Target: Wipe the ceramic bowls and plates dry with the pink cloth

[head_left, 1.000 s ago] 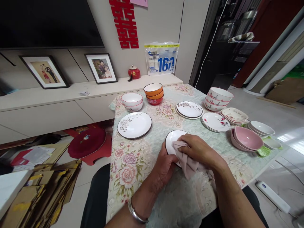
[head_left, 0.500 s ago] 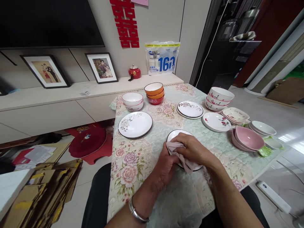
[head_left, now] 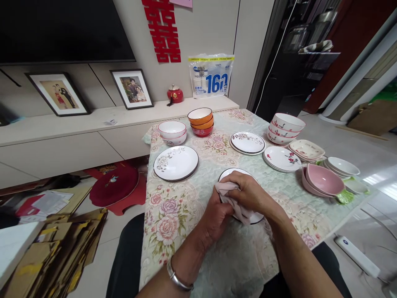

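Note:
A white plate with a dark rim (head_left: 235,170) is in front of me, largely hidden by my hands. My left hand (head_left: 217,213) is closed at its left edge, thumb on top against the cloth, its other fingers hidden. A pale pinkish cloth (head_left: 238,208) lies bunched over the plate. My right hand (head_left: 248,191) is closed around the cloth and presses it against the plate's face. To the left sits a larger dark-rimmed plate with a grey flower pattern (head_left: 176,162).
Beyond stand white bowls (head_left: 172,132), stacked orange and red bowls (head_left: 201,121) and patterned plates (head_left: 248,142). On the right are flowered plates (head_left: 283,159), tall stacked bowls (head_left: 285,128) and pink bowls (head_left: 324,180). A red stool (head_left: 114,186) and flattened cardboard (head_left: 56,248) lie left of the table.
My right hand and the cloth have shifted slightly on the plate. The left hand stays at the plate's edge, and the other dishes have not moved.

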`<state>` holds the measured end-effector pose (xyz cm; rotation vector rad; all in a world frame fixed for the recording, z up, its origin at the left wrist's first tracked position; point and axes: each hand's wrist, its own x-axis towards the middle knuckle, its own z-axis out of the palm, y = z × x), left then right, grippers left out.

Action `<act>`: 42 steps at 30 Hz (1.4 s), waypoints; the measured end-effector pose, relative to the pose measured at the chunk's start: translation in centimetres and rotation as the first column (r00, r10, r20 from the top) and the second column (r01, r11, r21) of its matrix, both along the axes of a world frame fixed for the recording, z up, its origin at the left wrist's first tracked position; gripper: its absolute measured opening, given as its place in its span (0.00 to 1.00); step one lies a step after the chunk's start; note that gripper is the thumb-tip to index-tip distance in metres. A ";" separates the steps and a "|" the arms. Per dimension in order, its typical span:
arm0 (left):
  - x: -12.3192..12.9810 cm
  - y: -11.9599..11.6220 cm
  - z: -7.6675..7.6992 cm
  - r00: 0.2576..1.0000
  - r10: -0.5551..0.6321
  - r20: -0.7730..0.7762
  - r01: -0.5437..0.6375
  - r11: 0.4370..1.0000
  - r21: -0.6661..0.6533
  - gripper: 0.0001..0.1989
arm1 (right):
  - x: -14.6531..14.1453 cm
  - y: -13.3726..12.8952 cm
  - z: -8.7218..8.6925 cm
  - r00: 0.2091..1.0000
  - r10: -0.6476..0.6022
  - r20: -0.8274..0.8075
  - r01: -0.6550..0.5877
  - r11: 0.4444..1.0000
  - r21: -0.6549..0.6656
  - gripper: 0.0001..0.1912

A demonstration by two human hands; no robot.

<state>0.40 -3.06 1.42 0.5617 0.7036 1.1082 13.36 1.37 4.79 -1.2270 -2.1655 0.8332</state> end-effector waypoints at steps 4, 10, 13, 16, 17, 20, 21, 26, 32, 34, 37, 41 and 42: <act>-0.1 -0.2 0.2 1.000 -0.012 -0.010 0.013 1.000 0.007 0.40 | 0.1 0.8 -0.9 0.991 -0.131 -0.027 0.133 0.990 0.055 0.14; -0.1 -0.4 -0.1 1.000 -0.020 -0.012 0.019 1.000 -0.005 0.46 | 1.4 1.7 -1.6 0.914 -0.377 0.152 0.359 0.924 0.135 0.15; -0.1 -0.3 -0.2 0.999 -0.023 -0.030 0.023 1.000 -0.003 0.44 | 2.1 1.6 -1.3 0.845 -0.441 0.303 0.404 0.897 0.179 0.16; -0.1 -0.2 -0.2 1.000 -0.015 -0.027 0.015 1.000 -0.015 0.44 | 2.4 1.3 -0.7 0.769 -0.453 0.451 0.415 0.890 0.188 0.14; -0.1 -0.1 -0.2 1.000 -0.011 -0.023 0.010 1.000 -0.025 0.44 | 2.4 1.1 -0.4 0.744 -0.448 0.496 0.415 0.891 0.184 0.14; -0.1 -0.1 -0.3 1.000 0.001 -0.003 -0.001 1.000 -0.029 0.44 | 2.5 0.6 0.2 0.667 -0.425 0.612 0.410 0.895 0.175 0.12; -0.1 -0.1 -0.3 1.000 -0.002 0.005 0.002 1.000 -0.022 0.43 | 2.5 0.5 0.3 0.646 -0.416 0.640 0.403 0.898 0.176 0.12; -0.2 -0.1 -0.3 1.000 -0.008 -0.007 0.008 0.999 -0.032 0.40 | 2.7 0.1 0.6 0.646 -0.320 0.693 0.327 0.936 0.127 0.08; -0.2 0.0 0.2 1.000 -0.011 -0.005 0.011 0.999 -0.035 0.37 | 1.5 -0.1 0.5 0.818 -0.206 0.537 0.204 0.977 0.064 0.06; -0.1 0.0 0.4 1.000 -0.022 0.007 0.022 0.999 -0.042 0.37 | 1.0 -0.2 0.5 0.885 -0.142 0.443 0.141 0.989 0.035 0.05; -0.1 0.0 0.5 0.999 -0.011 0.034 0.013 0.999 -0.052 0.36 | 1.0 -0.4 0.7 0.944 -0.035 0.327 0.040 0.999 -0.009 0.09; -0.1 0.0 0.5 0.998 0.003 0.055 0.000 0.999 -0.051 0.35 | 1.9 -0.4 1.1 0.962 0.070 0.264 -0.046 0.994 -0.098 0.13; -0.1 0.1 0.4 0.998 0.006 0.058 -0.003 0.998 -0.055 0.35 | 2.2 -0.4 1.2 0.962 0.075 0.263 -0.046 0.992 -0.116 0.13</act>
